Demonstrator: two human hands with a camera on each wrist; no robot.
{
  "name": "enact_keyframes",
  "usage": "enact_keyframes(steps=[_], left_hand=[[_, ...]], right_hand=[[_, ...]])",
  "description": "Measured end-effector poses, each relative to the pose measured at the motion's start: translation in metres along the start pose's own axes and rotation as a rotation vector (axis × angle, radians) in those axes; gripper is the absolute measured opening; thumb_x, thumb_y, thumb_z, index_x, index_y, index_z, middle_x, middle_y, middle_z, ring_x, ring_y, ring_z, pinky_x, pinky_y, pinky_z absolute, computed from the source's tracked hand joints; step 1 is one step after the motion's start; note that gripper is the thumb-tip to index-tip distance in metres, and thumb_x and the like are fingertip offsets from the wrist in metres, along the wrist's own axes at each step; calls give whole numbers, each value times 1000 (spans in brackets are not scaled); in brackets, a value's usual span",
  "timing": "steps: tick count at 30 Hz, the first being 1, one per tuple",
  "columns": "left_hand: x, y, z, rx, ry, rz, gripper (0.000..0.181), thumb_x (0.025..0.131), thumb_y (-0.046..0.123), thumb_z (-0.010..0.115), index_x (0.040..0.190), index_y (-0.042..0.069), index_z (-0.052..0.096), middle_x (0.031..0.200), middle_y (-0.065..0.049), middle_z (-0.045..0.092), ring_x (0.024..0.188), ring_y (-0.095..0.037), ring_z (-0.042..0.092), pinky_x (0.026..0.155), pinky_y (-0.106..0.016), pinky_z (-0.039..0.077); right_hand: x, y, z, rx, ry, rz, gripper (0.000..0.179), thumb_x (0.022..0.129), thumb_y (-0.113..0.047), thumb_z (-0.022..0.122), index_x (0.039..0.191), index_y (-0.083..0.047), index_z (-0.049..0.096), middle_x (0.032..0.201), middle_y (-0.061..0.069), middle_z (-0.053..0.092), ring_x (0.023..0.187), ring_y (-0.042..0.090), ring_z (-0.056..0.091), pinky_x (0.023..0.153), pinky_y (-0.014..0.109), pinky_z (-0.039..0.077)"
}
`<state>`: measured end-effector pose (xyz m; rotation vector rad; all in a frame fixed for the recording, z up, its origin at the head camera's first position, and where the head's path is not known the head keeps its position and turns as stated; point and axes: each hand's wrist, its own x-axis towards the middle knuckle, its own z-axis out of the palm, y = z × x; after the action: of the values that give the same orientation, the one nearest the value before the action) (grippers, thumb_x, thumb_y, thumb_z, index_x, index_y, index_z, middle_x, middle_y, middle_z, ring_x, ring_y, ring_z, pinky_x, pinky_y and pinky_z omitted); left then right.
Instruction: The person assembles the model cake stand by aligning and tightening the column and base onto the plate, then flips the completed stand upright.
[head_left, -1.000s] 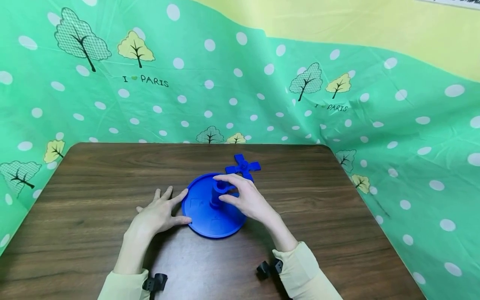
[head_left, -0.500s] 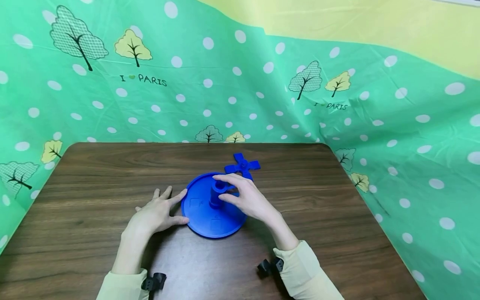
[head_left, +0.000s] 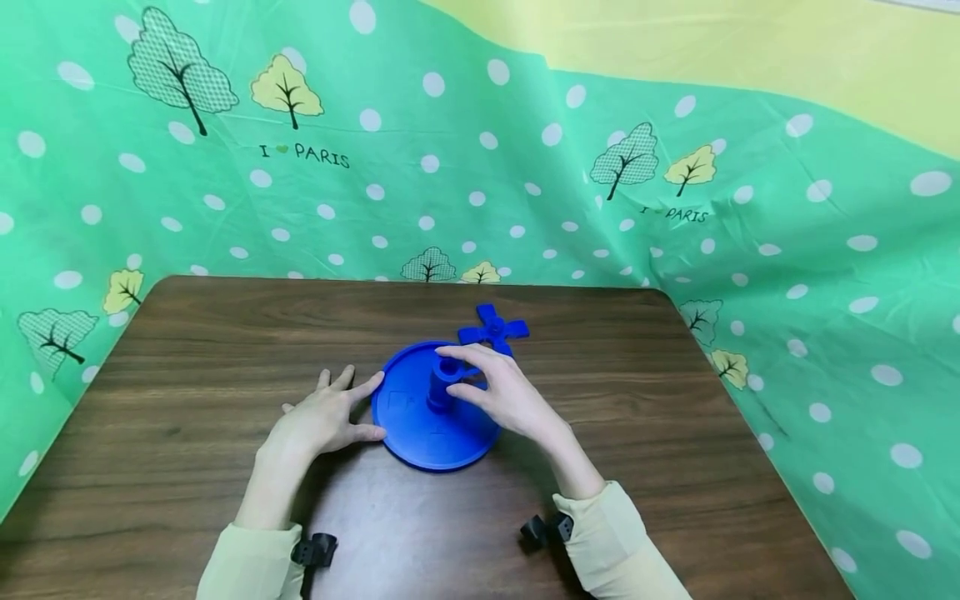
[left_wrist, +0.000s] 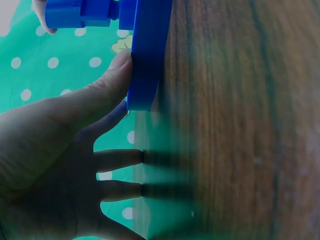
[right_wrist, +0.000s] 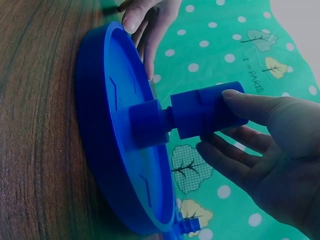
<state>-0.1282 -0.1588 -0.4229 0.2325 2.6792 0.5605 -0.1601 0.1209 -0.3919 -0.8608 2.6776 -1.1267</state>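
A round blue base (head_left: 427,447) with a raised rim lies on the table. At its middle stands a short blue post (right_wrist: 146,125), and a blue cylinder (right_wrist: 202,111) sits above it in line, with a narrow neck between the two. My right hand (head_left: 512,395) pinches the cylinder's upper part, thumb on one side and fingers on the other. Against the base's left rim rests my left hand (head_left: 321,421); its thumb and index finger touch the edge. The left hand's other fingers spread out straight towards the tabletop.
Behind the base, a blue four-bladed propeller-like piece (head_left: 494,328) lies on the brown wooden table (head_left: 247,350), partly hidden by the right hand. A green dotted cloth (head_left: 517,167) hangs beyond the table. Each wrist wears a small black camera (head_left: 315,550).
The head view has shifted slightly, so everything appears a little further right. Both hands keep their places on the base and the cylinder, with no visible movement between the parts.
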Motion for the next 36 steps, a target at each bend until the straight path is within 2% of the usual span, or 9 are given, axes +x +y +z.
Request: enact_keyframes(steps=[14, 22, 32, 36], left_hand=[[-2, 1, 3, -19, 9, 2, 91, 89, 59, 72, 163, 27, 31, 169, -28, 18, 152, -62, 9, 95, -96, 16], [-1, 2, 4, -20, 1, 6, 96, 87, 64, 71, 164, 27, 28, 169, -29, 16, 153, -62, 7, 95, -96, 14], [0, 3, 5, -4, 8, -2, 95, 87, 65, 70, 164, 27, 28, 169, -29, 18, 153, -62, 8, 95, -96, 16], [-1, 4, 6, -6, 8, -5, 95, 88, 65, 69, 164, 26, 27, 169, -29, 17, 153, -62, 7, 95, -96, 15]], right_hand=[[-3, 1, -1, 6, -11, 7, 48, 99, -24, 70, 146, -24, 59, 145, -2, 63, 133, 18, 59, 104, 41, 56], [-4, 3, -1, 21, 1, 0, 48, 100, -26, 68, 147, -23, 58, 144, -1, 63, 133, 20, 59, 105, 49, 55], [-4, 4, -1, 38, -5, 4, 46, 103, -34, 64, 148, -28, 56, 148, -4, 61, 138, 18, 56, 110, 50, 51], [-3, 4, 1, 49, 4, 4, 46, 102, -34, 64, 147, -25, 57, 148, -3, 61, 139, 19, 57, 110, 51, 52]])
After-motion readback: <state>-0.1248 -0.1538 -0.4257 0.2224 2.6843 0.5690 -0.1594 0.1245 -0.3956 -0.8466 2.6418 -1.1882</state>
